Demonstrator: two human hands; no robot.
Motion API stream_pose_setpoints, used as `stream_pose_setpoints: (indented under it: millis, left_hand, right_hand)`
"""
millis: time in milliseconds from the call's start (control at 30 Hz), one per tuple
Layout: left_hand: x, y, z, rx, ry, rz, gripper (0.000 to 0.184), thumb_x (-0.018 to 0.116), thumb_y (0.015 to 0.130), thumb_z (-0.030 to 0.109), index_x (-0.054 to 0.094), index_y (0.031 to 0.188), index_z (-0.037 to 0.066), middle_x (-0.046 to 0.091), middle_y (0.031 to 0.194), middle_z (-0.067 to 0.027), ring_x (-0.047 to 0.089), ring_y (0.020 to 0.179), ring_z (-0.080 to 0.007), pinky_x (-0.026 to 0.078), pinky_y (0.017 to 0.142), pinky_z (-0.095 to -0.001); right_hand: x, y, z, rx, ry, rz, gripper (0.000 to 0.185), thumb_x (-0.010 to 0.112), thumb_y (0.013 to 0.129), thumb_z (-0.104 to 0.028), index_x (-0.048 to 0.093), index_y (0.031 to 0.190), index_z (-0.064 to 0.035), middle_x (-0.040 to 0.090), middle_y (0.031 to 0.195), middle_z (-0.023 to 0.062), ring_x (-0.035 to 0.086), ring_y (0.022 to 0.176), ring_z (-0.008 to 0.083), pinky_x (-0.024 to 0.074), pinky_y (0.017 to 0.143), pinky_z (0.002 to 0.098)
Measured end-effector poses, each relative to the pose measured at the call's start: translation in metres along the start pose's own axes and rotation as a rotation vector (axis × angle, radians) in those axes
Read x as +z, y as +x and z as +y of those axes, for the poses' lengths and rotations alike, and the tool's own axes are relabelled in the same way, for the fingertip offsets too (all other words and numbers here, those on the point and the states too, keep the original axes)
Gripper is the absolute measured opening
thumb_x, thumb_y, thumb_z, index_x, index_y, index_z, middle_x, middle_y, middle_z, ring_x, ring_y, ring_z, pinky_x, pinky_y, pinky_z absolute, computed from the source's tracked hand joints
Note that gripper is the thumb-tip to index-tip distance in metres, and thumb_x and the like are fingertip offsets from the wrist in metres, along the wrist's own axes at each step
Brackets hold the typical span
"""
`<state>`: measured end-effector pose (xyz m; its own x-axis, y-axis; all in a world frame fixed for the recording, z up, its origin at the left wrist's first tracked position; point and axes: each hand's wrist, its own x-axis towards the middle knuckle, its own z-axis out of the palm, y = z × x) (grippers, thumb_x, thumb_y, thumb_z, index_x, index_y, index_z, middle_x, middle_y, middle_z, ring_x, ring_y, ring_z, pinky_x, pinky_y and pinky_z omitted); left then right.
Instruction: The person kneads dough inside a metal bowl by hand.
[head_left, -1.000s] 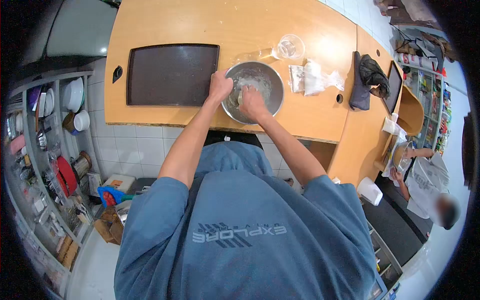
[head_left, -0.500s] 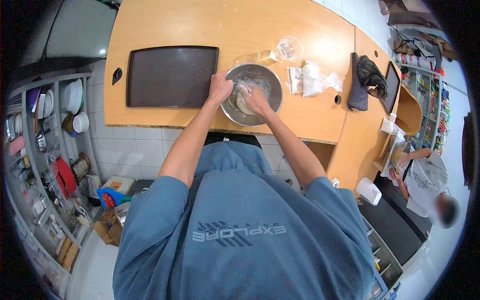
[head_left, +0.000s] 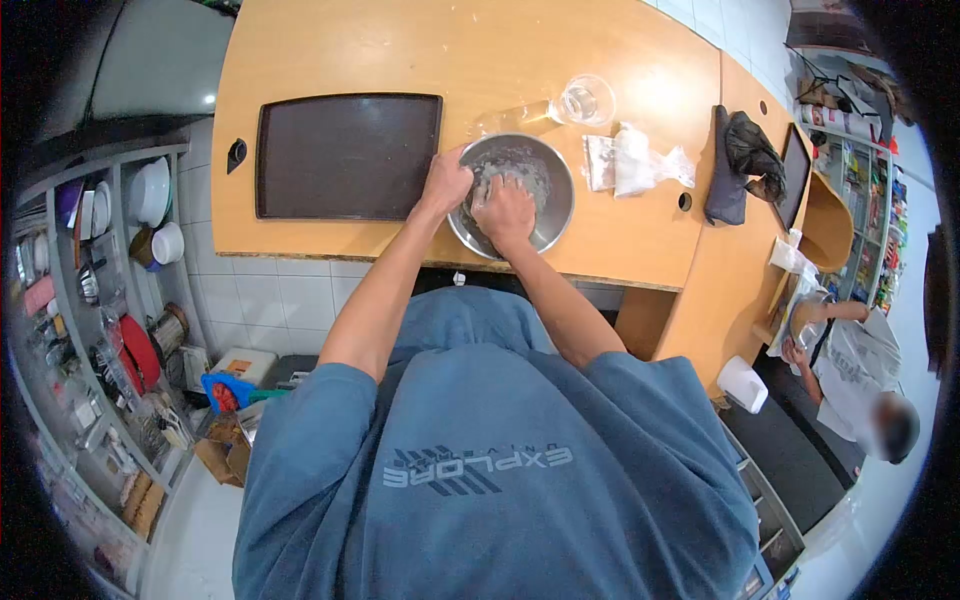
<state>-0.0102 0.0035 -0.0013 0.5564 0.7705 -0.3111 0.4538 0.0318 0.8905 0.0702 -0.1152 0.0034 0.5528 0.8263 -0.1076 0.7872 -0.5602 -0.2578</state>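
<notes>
A round metal bowl (head_left: 560, 196) stands near the front edge of the wooden table (head_left: 560, 268), its inner wall smeared with pale paste. My left hand (head_left: 446, 183) grips the bowl's left rim with closed fingers. Inside the bowl, my right hand (head_left: 505, 212) presses on pale, sticky dough (head_left: 482, 186), its fingers bent into it and partly covered by it. Most of the dough is hidden beneath that hand.
Left of the bowl lies a dark tray (head_left: 348, 157). A clear cup (head_left: 588, 100) and plastic bags of white material (head_left: 636, 162) are behind and right. Dark cloths (head_left: 750, 160) lie farther right. A co-worker (head_left: 860, 355) is at the far right; shelves (head_left: 90, 300) stand left.
My right hand has shifted within the bowl and now covers more of the dough. My left hand remains on the rim. The whole view has shifted slightly.
</notes>
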Motion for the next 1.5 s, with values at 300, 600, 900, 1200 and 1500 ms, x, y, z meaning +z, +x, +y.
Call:
stream_pose_setpoints:
  millis: [300, 600, 900, 1200, 1500]
  left_hand:
    - [-0.004, -0.002, 0.005, 0.000, -0.015, -0.006, 0.046, 0.050, 0.076, 0.000, 0.070, 0.118, 0.001, 0.071, 0.105, -0.0282, 0.069, 0.105, -0.0422, 0.054, 0.091, -0.0426]
    - [-0.003, 0.008, 0.002, 0.061, 0.069, 0.002, 0.047, 0.051, 0.075, 0.001, 0.070, 0.118, 0.001, 0.071, 0.105, -0.0274, 0.068, 0.104, -0.0434, 0.054, 0.092, -0.0440]
    - [0.000, 0.008, 0.002, 0.016, 0.105, 0.004, 0.049, 0.053, 0.074, 0.003, 0.072, 0.120, 0.004, 0.071, 0.106, -0.0271, 0.069, 0.106, -0.0411, 0.053, 0.094, -0.0439]
    - [0.003, 0.011, -0.001, 0.032, 0.057, -0.026, 0.049, 0.053, 0.072, 0.003, 0.072, 0.118, 0.003, 0.071, 0.105, -0.0278, 0.069, 0.103, -0.0418, 0.054, 0.093, -0.0434]
    - [0.001, 0.011, -0.002, 0.070, 0.025, -0.050, 0.048, 0.053, 0.074, 0.002, 0.072, 0.118, 0.003, 0.071, 0.105, -0.0276, 0.070, 0.102, -0.0410, 0.054, 0.091, -0.0430]
  right_hand:
    - [0.006, 0.025, -0.009, 0.170, 0.031, -0.042, 0.034, 0.057, 0.089, -0.037, 0.072, 0.096, -0.0073, 0.071, 0.104, 0.0192, 0.069, 0.093, 0.0401, 0.0549, 0.083, 0.0522]
    - [0.009, 0.035, 0.036, 0.233, 0.578, -0.196, 0.043, 0.070, 0.088, -0.042, 0.076, 0.097, -0.0005, 0.073, 0.094, 0.0263, 0.071, 0.090, 0.0418, 0.0533, 0.080, 0.0457]
    - [-0.041, 0.030, 0.022, 0.246, 0.439, -0.320, 0.063, 0.056, 0.097, -0.055, 0.076, 0.086, 0.0038, 0.071, 0.083, 0.0273, 0.071, 0.084, 0.0449, 0.0532, 0.081, 0.0515]
    - [-0.033, -0.024, 0.003, -0.046, 0.010, -0.138, 0.048, 0.057, 0.095, -0.045, 0.074, 0.095, -0.0002, 0.071, 0.101, 0.0272, 0.069, 0.092, 0.0446, 0.0572, 0.079, 0.0538]
    - [-0.002, -0.001, 0.013, -0.114, 0.030, -0.113, 0.041, 0.054, 0.093, -0.038, 0.076, 0.088, -0.0041, 0.073, 0.087, 0.0230, 0.072, 0.086, 0.0384, 0.0572, 0.076, 0.0537]
